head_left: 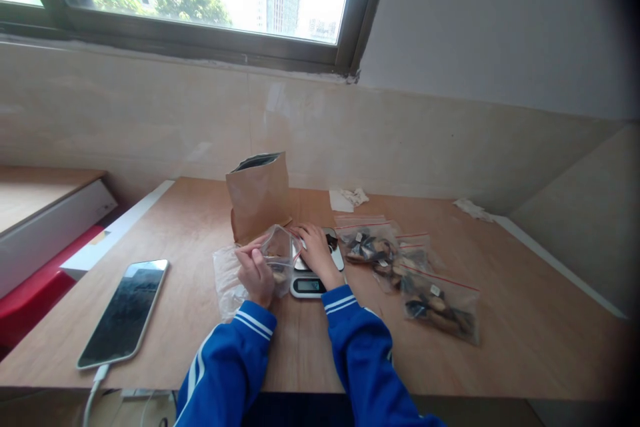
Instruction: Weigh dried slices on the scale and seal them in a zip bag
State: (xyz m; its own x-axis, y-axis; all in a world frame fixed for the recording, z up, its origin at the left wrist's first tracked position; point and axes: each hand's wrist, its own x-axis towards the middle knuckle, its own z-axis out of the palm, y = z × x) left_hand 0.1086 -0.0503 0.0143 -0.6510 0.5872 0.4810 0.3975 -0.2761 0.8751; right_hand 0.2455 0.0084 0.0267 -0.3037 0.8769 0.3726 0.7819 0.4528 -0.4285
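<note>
A clear zip bag (280, 257) with a few brown pieces in its lower end is held upright above the edge of a digital kitchen scale (309, 278). My left hand (256, 273) pinches the bag's near side. My right hand (316, 253) sits over the scale, its fingertips gripping the bag's other upper edge. Behind the bag stands an open kraft paper pouch (259, 197) with a dark lining. A crumpled clear plastic sheet (227, 280) lies under my left hand. To the right lie several sealed zip bags (367, 245) of dark and tan pieces.
A smartphone (123, 313) with a charging cable lies on the wooden table (200, 227) at left. Crumpled white paper scraps (349, 199) sit near the back wall. A white box and red object lie beyond the table's left edge. A window is above.
</note>
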